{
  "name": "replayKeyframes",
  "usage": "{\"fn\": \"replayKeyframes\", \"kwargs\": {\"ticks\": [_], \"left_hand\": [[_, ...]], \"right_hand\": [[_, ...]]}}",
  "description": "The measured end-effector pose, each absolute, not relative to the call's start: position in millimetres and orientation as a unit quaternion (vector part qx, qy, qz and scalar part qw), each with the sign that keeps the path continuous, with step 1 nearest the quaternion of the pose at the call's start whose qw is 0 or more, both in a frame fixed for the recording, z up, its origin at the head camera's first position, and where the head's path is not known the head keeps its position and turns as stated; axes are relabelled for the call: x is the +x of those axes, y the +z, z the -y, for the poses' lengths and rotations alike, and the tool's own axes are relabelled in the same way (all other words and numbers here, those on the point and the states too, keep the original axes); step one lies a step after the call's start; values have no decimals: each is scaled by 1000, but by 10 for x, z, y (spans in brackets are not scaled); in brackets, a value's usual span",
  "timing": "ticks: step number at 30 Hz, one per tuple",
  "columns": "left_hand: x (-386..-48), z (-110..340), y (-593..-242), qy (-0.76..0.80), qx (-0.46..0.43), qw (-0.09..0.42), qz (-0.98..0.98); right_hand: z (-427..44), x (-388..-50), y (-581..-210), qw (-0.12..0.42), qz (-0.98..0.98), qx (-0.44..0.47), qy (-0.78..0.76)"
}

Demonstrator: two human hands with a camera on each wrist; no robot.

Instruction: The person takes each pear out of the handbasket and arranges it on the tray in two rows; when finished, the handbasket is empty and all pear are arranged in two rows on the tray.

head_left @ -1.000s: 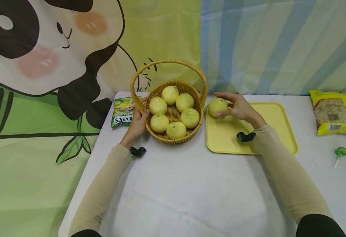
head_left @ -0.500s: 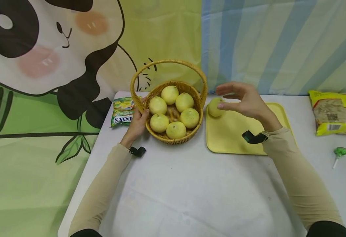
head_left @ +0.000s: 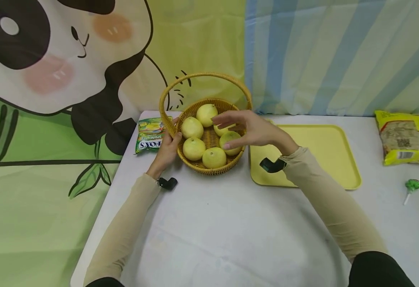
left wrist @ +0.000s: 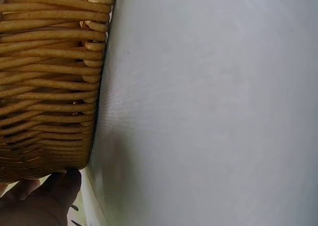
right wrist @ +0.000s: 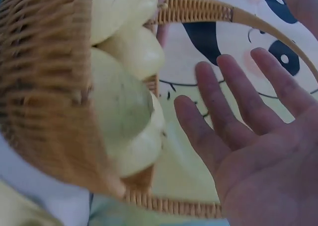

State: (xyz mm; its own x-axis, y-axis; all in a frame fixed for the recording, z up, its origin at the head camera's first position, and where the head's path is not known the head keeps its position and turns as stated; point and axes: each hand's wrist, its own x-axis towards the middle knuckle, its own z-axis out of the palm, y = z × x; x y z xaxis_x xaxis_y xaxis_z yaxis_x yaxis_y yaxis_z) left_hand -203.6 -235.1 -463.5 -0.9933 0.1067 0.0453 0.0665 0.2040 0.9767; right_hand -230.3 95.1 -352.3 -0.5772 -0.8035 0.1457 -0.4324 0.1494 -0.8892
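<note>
A tan wicker basket (head_left: 213,171) with a tall arched handle holds several round pale yellow fruits (head_left: 214,158), apparently citrus. My left hand (head_left: 167,153) grips the basket's left side, thumb near the rim; in the left wrist view its fingertips touch the woven wall. Over the basket's right part hovers my right hand (head_left: 254,129), fingers spread and holding nothing, covering part of two fruits. The right wrist view shows its bare palm beside the fruits (right wrist: 119,102). A yellow tray (head_left: 320,155) lies right of the basket; its upper left corner is mostly hidden behind the right hand.
A green candy packet (head_left: 150,133) lies left of the basket, partly behind the left hand. Far right are a yellow bag (head_left: 408,137) of brownish contents and a green lollipop (head_left: 413,185). A printed curtain (head_left: 288,59) hangs behind the white table (head_left: 209,231).
My right hand let go of a fruit on the tray's upper left corner, lifted away, then moved left over the basket. The left hand and basket stayed put.
</note>
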Motion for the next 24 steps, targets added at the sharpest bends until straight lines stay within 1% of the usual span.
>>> {"fn": "replayKeyframes", "kwargs": {"ticks": [8, 13, 19, 24], "left_hand": [[-2021, 2369, -4651, 630, 60, 8, -774], [-2006, 2381, -4659, 632, 71, 1, -772], [-1998, 2366, -4646, 634, 64, -1, -770], [-2013, 2359, -4642, 627, 60, -1, -777]], "right_hand": [[-399, -2372, -3597, 231, -750, -434, -443], [-137, -2402, -3639, 271, -762, -424, -407], [73, -2436, -3672, 295, -784, -410, -362], [156, -2479, -3682, 350, -775, -374, -370]]}}
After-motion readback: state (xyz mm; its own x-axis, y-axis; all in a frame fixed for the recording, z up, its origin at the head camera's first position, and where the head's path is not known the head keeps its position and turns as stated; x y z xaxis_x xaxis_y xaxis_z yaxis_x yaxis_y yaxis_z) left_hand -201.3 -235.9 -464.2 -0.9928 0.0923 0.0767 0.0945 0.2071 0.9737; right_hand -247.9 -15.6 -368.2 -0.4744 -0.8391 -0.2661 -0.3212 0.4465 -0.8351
